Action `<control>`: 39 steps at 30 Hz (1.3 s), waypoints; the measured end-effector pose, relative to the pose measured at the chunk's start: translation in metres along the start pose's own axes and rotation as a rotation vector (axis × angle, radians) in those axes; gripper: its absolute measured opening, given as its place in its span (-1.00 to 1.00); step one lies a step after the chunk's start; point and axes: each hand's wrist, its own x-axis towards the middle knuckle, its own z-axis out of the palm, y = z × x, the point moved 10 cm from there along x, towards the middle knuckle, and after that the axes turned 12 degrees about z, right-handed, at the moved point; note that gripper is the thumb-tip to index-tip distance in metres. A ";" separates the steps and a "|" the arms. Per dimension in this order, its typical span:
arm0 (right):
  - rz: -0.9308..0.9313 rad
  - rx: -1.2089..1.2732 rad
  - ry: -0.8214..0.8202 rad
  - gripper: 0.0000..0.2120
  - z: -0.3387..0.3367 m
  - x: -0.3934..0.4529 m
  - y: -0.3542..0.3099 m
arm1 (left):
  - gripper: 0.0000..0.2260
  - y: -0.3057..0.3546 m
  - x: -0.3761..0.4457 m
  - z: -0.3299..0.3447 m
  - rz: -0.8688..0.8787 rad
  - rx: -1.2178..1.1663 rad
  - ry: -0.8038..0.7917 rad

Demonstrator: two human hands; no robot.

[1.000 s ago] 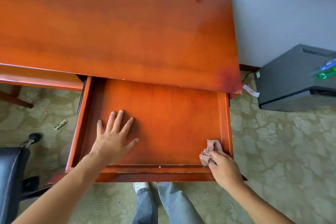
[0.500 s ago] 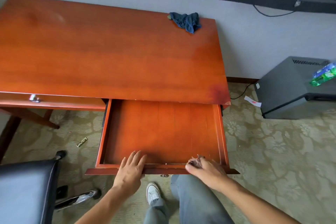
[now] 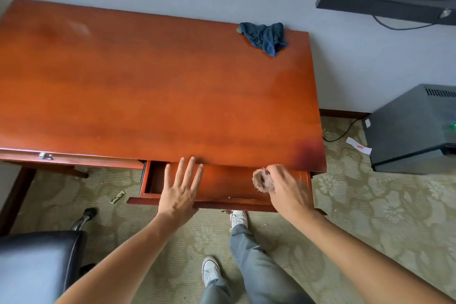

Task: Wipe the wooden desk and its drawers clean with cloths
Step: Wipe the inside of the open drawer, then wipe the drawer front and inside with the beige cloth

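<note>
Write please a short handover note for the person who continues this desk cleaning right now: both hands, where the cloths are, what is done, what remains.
Left hand: open, fingers straight, over the front of the right drawer.
Right hand: grips the pink cloth above the same drawer.
Blue cloth: lies loose at the far right corner of the desk top.
Done: cannot be judged from the picture; the right drawer is only slightly open.
Left: close it; the left drawer is shut and may need wiping.

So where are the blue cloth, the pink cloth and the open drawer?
blue cloth (image 3: 265,36), head view, middle of the crumpled heap.
pink cloth (image 3: 261,180), head view, fuzzy end outside the right hand.
open drawer (image 3: 229,181), head view, bare floor.
</note>
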 end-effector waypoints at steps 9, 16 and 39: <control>-0.039 -0.437 -0.231 0.22 0.037 0.081 0.005 | 0.13 -0.054 0.068 -0.020 -0.107 -0.129 0.032; -0.126 -0.619 -0.173 -0.06 0.072 0.092 0.009 | 0.04 -0.053 0.065 -0.018 -0.053 -0.098 0.053; -0.036 -0.608 -0.455 -0.75 0.046 0.101 -0.088 | -0.82 -0.140 -0.069 0.015 -0.476 -0.919 0.485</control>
